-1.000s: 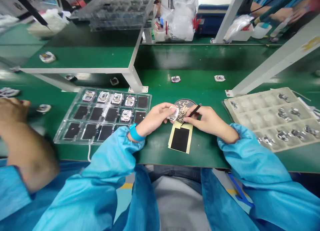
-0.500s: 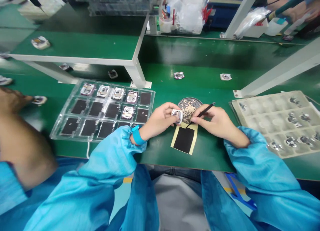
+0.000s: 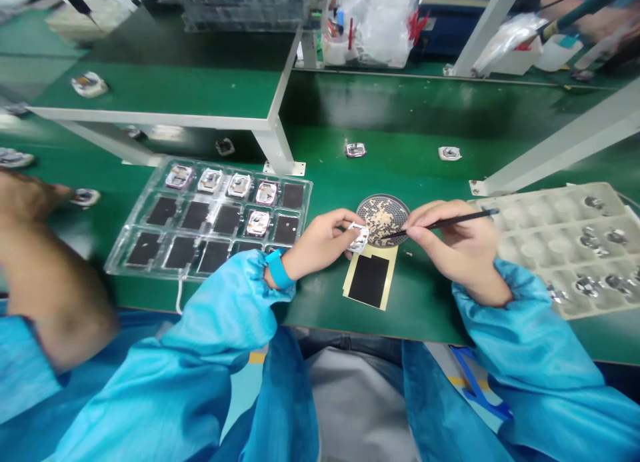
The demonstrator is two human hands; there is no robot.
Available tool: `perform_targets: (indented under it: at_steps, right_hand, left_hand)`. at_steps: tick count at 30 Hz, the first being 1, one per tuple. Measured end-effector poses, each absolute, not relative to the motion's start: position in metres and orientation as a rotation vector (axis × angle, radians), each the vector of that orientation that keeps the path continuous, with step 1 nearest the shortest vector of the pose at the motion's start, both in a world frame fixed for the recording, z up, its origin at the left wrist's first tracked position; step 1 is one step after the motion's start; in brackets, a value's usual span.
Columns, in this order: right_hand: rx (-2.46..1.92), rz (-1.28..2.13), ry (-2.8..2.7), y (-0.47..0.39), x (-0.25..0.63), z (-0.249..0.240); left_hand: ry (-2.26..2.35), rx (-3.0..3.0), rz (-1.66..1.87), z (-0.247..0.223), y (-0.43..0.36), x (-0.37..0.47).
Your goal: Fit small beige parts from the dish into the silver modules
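Observation:
My left hand [image 3: 327,243] pinches a small white watch-like housing [image 3: 358,237] at the left edge of a round grey dish [image 3: 400,213]. Tiny pale pieces [image 3: 379,214] lie scattered in the dish. Black tweezers [image 3: 463,219] are held in my right hand [image 3: 453,245], their tip down over the lower part of the dish among the pieces. Whether the tip grips a piece is too small to tell. Just below the dish lies a yellow-backed sheet with a black rectangle [image 3: 369,280].
A clear tray [image 3: 116,255] with several housings and black pads is on the left. A cream tray [image 3: 525,239] of metal parts lies right. Two housings [image 3: 355,150] [image 3: 449,153] sit behind the dish. A co-worker's arm [image 3: 53,275] reaches in at far left, under a raised shelf [image 3: 200,89].
The tweezers have moved from above the black sheet to the dish and now lie flatter. My right hand has shifted right. The housing in my left hand is turned to a different angle.

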State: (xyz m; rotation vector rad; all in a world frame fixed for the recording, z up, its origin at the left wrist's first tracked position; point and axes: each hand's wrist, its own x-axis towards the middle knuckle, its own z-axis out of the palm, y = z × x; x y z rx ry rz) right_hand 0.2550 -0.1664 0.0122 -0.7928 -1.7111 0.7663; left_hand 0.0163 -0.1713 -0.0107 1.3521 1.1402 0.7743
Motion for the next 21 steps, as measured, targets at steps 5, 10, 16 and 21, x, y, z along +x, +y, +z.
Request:
perform_targets:
  at_steps: [5,10,16,21]
  right_hand:
    - [-0.731,0.651,-1.769,-0.169,0.254,0.012]
    - [-0.677,0.552,-1.799,-0.171,0.253,0.009]
    - [-0.626,0.521,-1.913,-0.172,0.246,0.005]
    - [-0.600,0.483,-1.947,-0.170,0.246,-0.001]
  left_hand:
    - [1.084,1.225,0.826,-0.010,-0.174,0.021]
    - [1.097,1.241,0.896,-0.013,-0.178,0.022]
    - [1.096,1.211,0.915,-0.013,-0.178,0.024]
    - [1.089,1.230,0.924,-0.014,-0.178,0.023]
